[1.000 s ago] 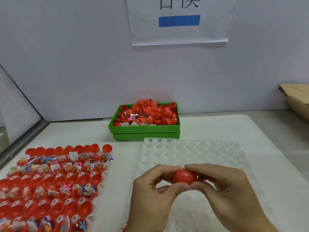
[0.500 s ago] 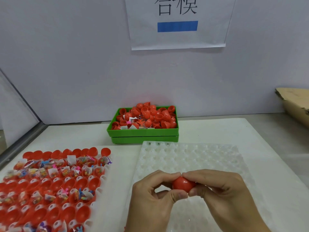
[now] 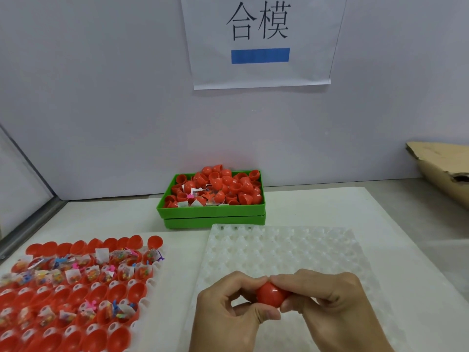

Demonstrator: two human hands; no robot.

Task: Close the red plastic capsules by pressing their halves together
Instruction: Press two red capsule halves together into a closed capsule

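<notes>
Now both hands meet low in the middle, over the near edge of an empty white dimpled tray [image 3: 279, 250]. Left hand [image 3: 228, 311] pinches a red capsule [image 3: 271, 295] from the left, forefinger curled over the top and thumb pressed under the front. Right hand [image 3: 330, 306] grips the same capsule from the right, fingers curled round it, forefinger tip touching the left forefinger on top. Capsule looks round and joined; the seam is hidden by fingers, so cannot tell if fully snapped. It is held above the tray, not resting in any dimple.

Left of the hands, a second tray [image 3: 149, 283] sits on the white table [image 3: 317, 207], packed with open red halves [image 3: 96, 336]; many hold small clear packets of coloured toys [image 3: 119, 273], several rows nearer the camera are bare red cups. Its right edge lies near the empty tray, a strip of table between them.

Behind the empty tray, just beside its far edge, a green bin [image 3: 210, 212] stands on another green bin, heaped with loose red halves [image 3: 228, 184] and a few packets. On the wall above hangs a paper sign [image 3: 261, 41] with two black characters and a blue bar. Far right, torn cardboard [image 3: 441, 168] lies at the table edge.
</notes>
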